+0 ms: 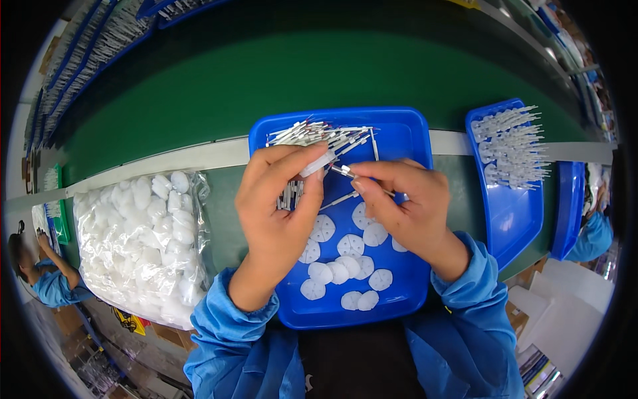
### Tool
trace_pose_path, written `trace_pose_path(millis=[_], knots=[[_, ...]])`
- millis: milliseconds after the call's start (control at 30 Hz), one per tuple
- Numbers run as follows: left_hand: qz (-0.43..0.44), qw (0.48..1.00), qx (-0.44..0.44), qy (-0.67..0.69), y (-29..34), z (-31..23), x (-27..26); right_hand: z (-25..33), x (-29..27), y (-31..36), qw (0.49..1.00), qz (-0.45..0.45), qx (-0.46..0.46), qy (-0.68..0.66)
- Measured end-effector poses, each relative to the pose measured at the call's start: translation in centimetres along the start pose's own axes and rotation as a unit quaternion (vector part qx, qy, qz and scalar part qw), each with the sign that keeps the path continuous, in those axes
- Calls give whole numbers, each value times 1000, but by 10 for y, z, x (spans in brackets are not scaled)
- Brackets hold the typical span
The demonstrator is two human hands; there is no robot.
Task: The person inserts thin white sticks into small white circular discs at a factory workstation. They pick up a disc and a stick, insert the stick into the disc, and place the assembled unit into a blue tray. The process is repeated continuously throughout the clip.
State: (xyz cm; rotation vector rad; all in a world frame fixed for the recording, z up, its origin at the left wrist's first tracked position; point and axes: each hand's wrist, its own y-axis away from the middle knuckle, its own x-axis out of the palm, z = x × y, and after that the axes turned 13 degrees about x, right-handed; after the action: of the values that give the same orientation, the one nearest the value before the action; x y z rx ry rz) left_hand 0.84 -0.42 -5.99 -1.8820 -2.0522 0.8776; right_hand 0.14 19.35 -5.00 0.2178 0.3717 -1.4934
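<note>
Pinched between the thumb and fingers of my left hand (276,193) is a white plastic disc (318,163), seen nearly edge-on. Facing it, my right hand (415,203) grips a thin white stick-like part (343,171) by thumb and forefinger, its tip close to the disc. Whether the two touch I cannot tell. Both hands are above a blue tray (420,279). A pile of thin white sticks with fine wire ends (302,133) lies in its far part, partly behind my left hand. Several loose white discs with small holes (350,245) are scattered over the near part.
A clear plastic bag full of white discs (143,233) lies to the left. On the right, a blue tray (515,229) holds discs with sticks standing out (512,146), beside another blue bin (566,209). A green surface (319,73) stretches behind. Other people (53,269) sit at both sides.
</note>
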Motion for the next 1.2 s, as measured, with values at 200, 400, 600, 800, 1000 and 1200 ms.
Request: trace_pose_path(millis=[200,400,600,800,1000,1200], knots=[[18,1000,9,-14,-3,1,-1,0,-6,2,994,43,100,-11],[-2,992,-109,69,2,0,2,-1,-12,1,999,22,5,37],[8,965,-164,203,3,-7,0,-6,-8,-8,980,-15,-151,128],[1,950,-221,222,1,-12,-5,-9,-6,-9,977,-11,-183,113],[-18,941,-229,250,-3,-8,-7,-6,-9,-4,991,12,-106,81],[-2,969,-166,181,-1,-8,-5,-11,-5,-1,995,-30,-67,61]])
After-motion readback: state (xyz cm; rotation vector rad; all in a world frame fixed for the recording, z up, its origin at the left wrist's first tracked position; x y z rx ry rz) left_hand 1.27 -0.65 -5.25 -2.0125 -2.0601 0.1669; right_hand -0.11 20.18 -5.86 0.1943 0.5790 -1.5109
